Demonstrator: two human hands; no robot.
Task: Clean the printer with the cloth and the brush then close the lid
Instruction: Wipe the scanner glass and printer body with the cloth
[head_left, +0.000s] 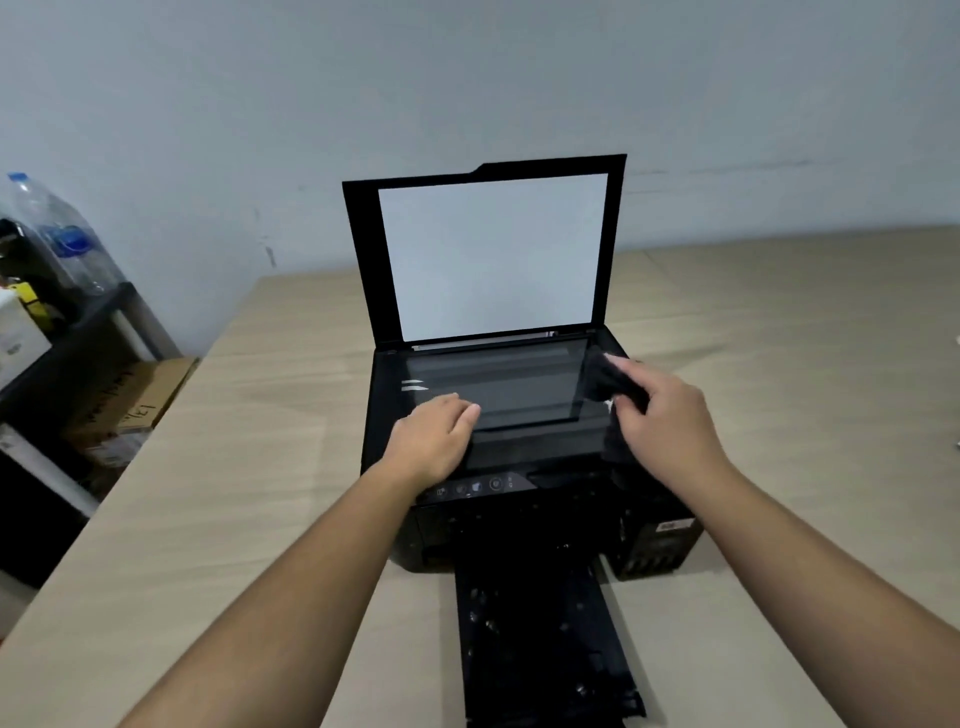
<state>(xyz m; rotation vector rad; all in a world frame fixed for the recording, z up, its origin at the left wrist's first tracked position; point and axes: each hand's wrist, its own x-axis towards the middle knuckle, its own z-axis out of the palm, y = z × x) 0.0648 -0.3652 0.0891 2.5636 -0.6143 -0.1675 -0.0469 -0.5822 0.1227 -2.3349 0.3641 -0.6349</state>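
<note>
printer: blk plastic | scan glass: glossy | cloth: dark fabric | table: matt wood-look (pale grain)

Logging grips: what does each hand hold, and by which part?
The right hand grips the cloth, bunched in its fingers; which edge cannot be told. The left hand holds nothing, resting on the printer.

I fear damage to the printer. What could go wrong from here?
The lid stands open, unheld; a bump may slam it down mid-wipe. The left hand rests at the scanner glass edge and may smear it while the right hand grips the cloth. The output tray sticks out between the forearms; an arm could knock it.
</note>
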